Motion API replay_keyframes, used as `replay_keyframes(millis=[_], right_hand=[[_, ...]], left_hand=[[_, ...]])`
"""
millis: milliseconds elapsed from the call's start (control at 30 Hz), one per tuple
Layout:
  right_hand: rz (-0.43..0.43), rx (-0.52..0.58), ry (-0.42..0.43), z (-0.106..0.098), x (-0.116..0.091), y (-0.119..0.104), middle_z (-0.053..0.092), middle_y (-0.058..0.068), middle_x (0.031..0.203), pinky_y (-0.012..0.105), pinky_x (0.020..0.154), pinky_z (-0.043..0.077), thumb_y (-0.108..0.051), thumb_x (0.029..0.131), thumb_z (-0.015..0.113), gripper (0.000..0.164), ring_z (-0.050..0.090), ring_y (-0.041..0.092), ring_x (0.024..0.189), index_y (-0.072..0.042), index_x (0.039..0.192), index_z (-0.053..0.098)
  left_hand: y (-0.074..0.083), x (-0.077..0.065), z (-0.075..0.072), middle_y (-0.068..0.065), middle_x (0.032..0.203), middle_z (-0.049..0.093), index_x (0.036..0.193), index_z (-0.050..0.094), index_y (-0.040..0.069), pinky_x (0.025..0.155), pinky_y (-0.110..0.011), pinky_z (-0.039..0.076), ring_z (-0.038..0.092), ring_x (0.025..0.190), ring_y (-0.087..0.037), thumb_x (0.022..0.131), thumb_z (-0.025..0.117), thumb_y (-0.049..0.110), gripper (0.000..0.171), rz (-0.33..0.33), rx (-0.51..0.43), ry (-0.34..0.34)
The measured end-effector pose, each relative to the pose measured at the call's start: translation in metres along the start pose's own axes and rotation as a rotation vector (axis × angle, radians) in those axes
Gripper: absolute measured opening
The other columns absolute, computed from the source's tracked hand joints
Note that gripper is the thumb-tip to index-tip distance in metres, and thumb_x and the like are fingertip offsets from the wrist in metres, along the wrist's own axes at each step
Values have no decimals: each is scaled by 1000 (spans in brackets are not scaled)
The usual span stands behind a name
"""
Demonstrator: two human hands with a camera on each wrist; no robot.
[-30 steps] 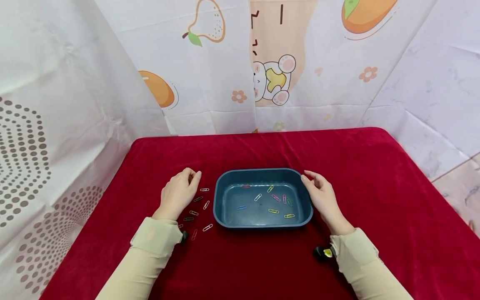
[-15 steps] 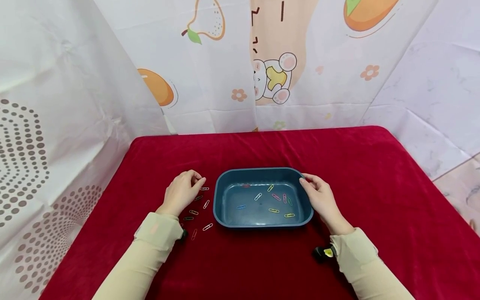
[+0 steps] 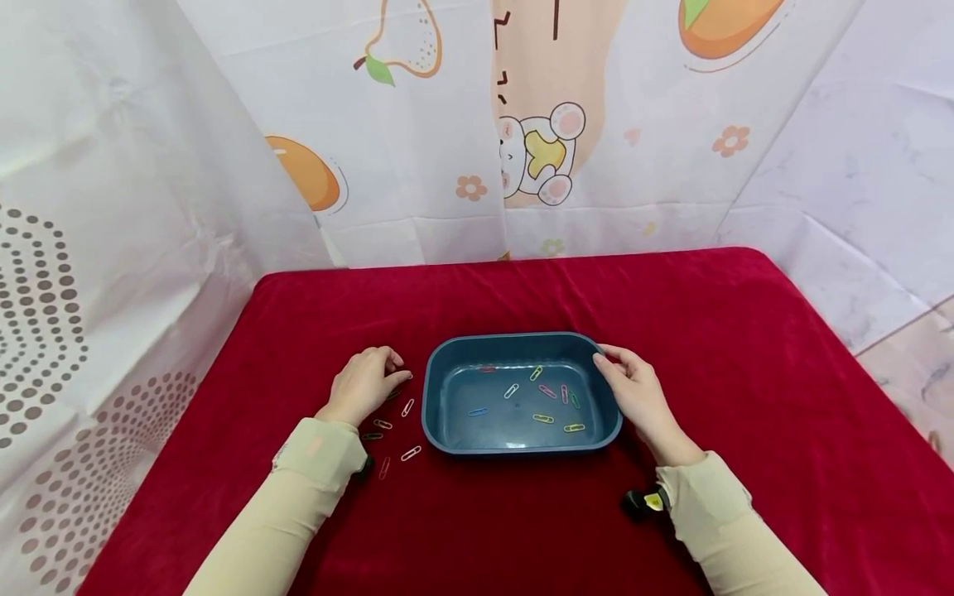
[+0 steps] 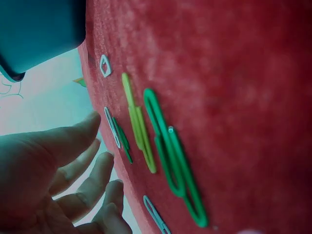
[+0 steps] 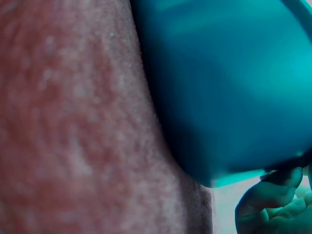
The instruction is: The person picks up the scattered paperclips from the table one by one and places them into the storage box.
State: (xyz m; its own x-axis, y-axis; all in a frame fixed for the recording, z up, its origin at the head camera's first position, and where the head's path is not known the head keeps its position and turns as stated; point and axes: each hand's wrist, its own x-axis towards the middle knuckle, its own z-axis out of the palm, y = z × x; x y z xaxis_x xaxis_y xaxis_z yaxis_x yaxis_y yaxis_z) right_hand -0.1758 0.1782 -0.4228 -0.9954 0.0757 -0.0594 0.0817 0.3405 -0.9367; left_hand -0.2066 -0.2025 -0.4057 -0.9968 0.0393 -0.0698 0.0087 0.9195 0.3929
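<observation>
My left hand is low over the cloth, left of the tray, its fingertips right at a paper clip that they partly cover. In the left wrist view the thumb and bent fingers stand apart, close to a white paper clip. A yellow-green paper clip and a larger-looking green paper clip lie nearer that camera. With thumb and fingers, my right hand grips the right rim of a dark blue plastic tray. Several coloured paper clips lie scattered inside, among them a blue paper clip and a yellow paper clip.
Loose clips lie on the red tablecloth left of the tray, including a white paper clip and a red paper clip. Behind the table hangs a white printed curtain.
My left hand has moved slightly right and toward me, down to the paper clip beside the tray's upper left. My right hand has closed onto the tray's rim.
</observation>
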Motion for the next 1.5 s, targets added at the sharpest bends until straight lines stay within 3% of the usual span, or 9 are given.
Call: replay_keyframes(millis=[267, 467, 600, 800, 1067, 1500], right_hand=[[5, 14, -6, 1, -3, -1, 67, 9, 81, 20, 66, 50, -24, 103, 53, 43, 60, 8, 68, 1, 138, 52], [-3, 8, -7, 2, -3, -2, 61, 3, 73, 22, 62, 47, -23, 103, 53, 43, 55, 9, 66, 2, 137, 52], [-3, -5, -6, 1, -2, -2, 63, 6, 76, 21, 64, 47, -24, 103, 53, 43, 56, 10, 67, 1, 138, 52], [-6, -12, -3, 1, -3, -1, 68, 13, 85, 20, 66, 50, -24, 103, 53, 43, 59, 9, 70, 2, 138, 52], [-6, 38, -17, 0, -3, -2, 65, 3, 75, 21, 62, 47, -22, 102, 55, 44, 57, 6, 65, 3, 138, 51], [-6, 22, -20, -1, -1, 1, 67, 9, 82, 22, 65, 50, -25, 103, 53, 44, 60, 9, 69, 1, 139, 51]], left_hand=[[0, 1, 2, -7, 97, 67, 104, 67, 11, 71, -40, 52, 60, 84, -20, 90, 73, 25, 21, 4, 53, -31], [0, 1, 2, -4, 90, 69, 101, 69, 12, 63, -34, 49, 59, 75, -16, 92, 70, 24, 15, -9, 56, -68], [0, 1, 2, -4, 87, 68, 100, 70, 12, 62, -33, 49, 58, 73, -16, 93, 69, 22, 12, -11, 55, -81], [1, 1, 4, -3, 88, 66, 98, 69, 12, 62, -33, 49, 57, 74, -16, 93, 68, 21, 10, -1, 54, -85], [0, -1, 0, -2, 86, 67, 99, 70, 15, 60, -32, 46, 57, 72, -16, 95, 65, 20, 8, -3, 53, -77], [6, -3, -9, -1, 78, 63, 104, 68, 14, 58, -31, 45, 56, 70, -15, 96, 63, 22, 12, 31, 35, -59]])
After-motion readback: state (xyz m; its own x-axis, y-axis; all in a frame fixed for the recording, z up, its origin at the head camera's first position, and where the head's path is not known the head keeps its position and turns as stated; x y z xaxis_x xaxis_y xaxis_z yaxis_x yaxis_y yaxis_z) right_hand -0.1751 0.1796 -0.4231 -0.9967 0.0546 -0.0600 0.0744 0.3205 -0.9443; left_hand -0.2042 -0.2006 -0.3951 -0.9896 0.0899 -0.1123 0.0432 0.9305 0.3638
